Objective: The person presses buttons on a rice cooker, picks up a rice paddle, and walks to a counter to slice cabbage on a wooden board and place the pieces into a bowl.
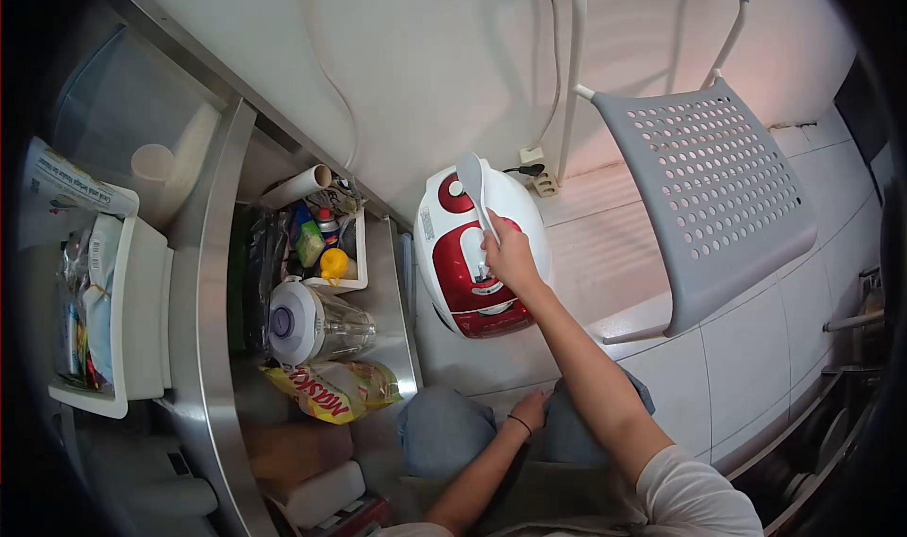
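A white rice paddle (470,180) is in my right hand (512,255), its broad end pointing up and away from me. My fingers wrap round its handle, close over the lid of a red-and-white rice cooker (444,263). The cooker stands on the floor with its lid down, and my hand and the paddle cover part of its top. Low between my knees is my left hand (532,411), with a dark band at the wrist. Its fingers are mostly hidden, and nothing shows in it.
Left, a metal shelf (213,329) holds a blender jug (345,327), a yellow Masko bag (340,389) and a white basket (359,254) of bottles. A grey perforated chair (718,225) stands right. Behind the cooker are a power strip (545,187) and a black plug (532,170).
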### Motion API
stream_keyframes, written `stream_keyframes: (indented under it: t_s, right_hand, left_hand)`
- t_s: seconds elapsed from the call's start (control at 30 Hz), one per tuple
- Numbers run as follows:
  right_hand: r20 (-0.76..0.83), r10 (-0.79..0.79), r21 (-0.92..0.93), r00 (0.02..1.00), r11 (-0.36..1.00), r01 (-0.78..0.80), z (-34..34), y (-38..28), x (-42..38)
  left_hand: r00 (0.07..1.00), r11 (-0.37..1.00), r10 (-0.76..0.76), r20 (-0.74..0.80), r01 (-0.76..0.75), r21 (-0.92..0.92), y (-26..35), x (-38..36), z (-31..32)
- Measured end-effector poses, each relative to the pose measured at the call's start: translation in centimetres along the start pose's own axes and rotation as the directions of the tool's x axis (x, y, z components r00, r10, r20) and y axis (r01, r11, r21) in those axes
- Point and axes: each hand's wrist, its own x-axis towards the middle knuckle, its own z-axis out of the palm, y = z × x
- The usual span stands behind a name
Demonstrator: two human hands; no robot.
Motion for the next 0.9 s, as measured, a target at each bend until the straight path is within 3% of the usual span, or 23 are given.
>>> stream_keyframes:
  t_s: [0.07,0.17,0.37,0.47,0.9]
  right_hand:
    - [0.004,0.001,0.003,1.000,1.000,-0.001,-0.3,-0.7,-0.1]
    - [0.016,0.038,0.030,0.999,0.999,-0.038,-0.5,-1.1,-0.3]
    - [-0.046,-0.059,0.002,0.997,0.998,0.059,0.1,-0.4,-0.1]
    - [-0.033,-0.018,0.027,0.999,0.999,0.019,-0.1,-0.8,-0.2]
    - [-0.019,0.039,0.031,0.999,0.999,-0.038,-0.2,-1.5,-0.4]
  left_hand:
    - [0.984,0.990,0.089,-0.152,-0.105,-0.099,-0.7,0.4,1.0]
    - [0.982,0.988,0.090,-0.165,-0.110,-0.112,-1.2,1.0,1.6]
    - [0.992,0.998,0.038,-0.116,-0.045,-0.051,0.1,-0.1,0.1]
    - [0.999,0.998,0.027,-0.040,-0.024,0.063,0.2,-0.1,-0.1]
    - [0.988,0.985,0.123,-0.090,-0.111,0.132,-2.5,1.7,2.9]
